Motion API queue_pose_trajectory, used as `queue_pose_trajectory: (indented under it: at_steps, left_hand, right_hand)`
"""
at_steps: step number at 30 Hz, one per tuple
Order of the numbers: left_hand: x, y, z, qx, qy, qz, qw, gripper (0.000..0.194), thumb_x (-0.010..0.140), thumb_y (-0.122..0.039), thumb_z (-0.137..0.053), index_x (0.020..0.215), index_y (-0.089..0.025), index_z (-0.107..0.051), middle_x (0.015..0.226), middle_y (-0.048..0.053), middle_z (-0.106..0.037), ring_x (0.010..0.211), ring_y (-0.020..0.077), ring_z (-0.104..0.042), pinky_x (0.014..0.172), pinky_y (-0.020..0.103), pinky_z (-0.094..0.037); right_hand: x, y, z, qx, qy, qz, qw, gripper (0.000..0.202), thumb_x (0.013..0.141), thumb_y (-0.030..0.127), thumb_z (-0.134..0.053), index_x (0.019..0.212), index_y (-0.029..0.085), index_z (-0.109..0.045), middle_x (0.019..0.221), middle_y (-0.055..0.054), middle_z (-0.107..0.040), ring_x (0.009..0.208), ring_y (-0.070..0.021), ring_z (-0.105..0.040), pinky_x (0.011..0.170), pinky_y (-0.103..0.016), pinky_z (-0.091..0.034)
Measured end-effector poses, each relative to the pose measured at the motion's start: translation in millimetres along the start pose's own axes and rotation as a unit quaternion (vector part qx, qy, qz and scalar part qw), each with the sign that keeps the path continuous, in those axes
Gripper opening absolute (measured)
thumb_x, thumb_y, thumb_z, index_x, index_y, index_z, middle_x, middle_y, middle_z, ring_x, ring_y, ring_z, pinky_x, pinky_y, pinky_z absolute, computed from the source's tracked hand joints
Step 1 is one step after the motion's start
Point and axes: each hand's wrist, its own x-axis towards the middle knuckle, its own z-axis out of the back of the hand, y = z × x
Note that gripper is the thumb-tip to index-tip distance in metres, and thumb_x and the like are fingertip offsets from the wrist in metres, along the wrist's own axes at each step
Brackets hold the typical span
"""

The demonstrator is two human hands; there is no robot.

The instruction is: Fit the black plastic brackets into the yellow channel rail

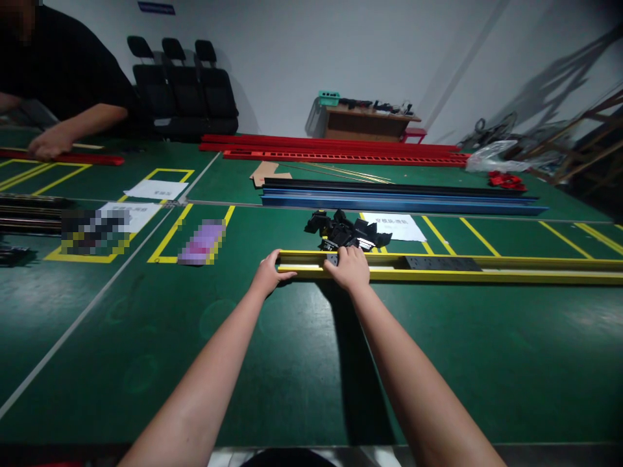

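A long yellow channel rail (535, 275) lies across the green table (272, 363), running off to the right. My left hand (268, 274) is closed round the rail's left end, thumb along its near side. My right hand (351, 267) grips a small black block (332, 259) sitting in the channel near that end. Farther right in the channel is a longer row of black blocks (442, 263). Just behind the rail, a heap of black parts (341, 227) lies next to a white paper label (396, 227).
Blue and black rails (389, 200) and red rails (341, 155) lie farther back. A person in black (73, 71) works at the back left, a hand on a red rail (97, 158). A blurred purple item (202, 243) lies left of my hands.
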Motion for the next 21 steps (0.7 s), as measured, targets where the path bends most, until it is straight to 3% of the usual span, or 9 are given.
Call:
queue_pose_trajectory:
  at_steps: [8, 17, 21]
  left_hand:
    - [-0.1, 0.7, -0.6, -0.002, 0.003, 0.006, 1.000, 0.077, 0.057, -0.047, -0.075, 0.123, -0.019, -0.045, 0.117, 0.013, -0.058, 0.107, 0.0268, -0.056, 0.094, 0.041, -0.044]
    - [-0.2, -1.8, 1.0, 0.007, 0.003, -0.001, 1.000, 0.076, 0.059, -0.046, -0.075, 0.123, -0.018, -0.046, 0.117, 0.012, -0.058, 0.108, 0.0266, -0.056, 0.094, 0.041, -0.045]
    - [0.0, -2.8, 1.4, 0.003, 0.005, 0.002, 1.000, 0.074, 0.058, -0.045, -0.075, 0.121, -0.019, -0.047, 0.116, 0.011, -0.059, 0.107, 0.0266, -0.057, 0.094, 0.041, -0.045]
  right_hand:
    - [-3.1, -1.6, 0.8, 0.014, -0.015, 0.009, 1.000, 0.054, 0.079, 0.063, -0.038, 0.095, 0.015, -0.057, 0.104, -0.015, -0.056, 0.105, -0.0291, -0.044, 0.097, -0.042, -0.026]
    - [-1.8, 0.4, -0.3, -0.001, -0.019, 0.004, 1.000, 0.040, 0.082, 0.048, -0.039, 0.091, 0.014, -0.057, 0.096, -0.015, -0.058, 0.099, -0.0290, -0.045, 0.096, -0.042, -0.025]
    - [-2.5, -1.1, 0.0, 0.010, -0.021, 0.008, 1.000, 0.043, 0.082, 0.052, -0.038, 0.091, 0.015, -0.057, 0.098, -0.015, -0.057, 0.100, -0.0287, -0.045, 0.096, -0.041, -0.025]
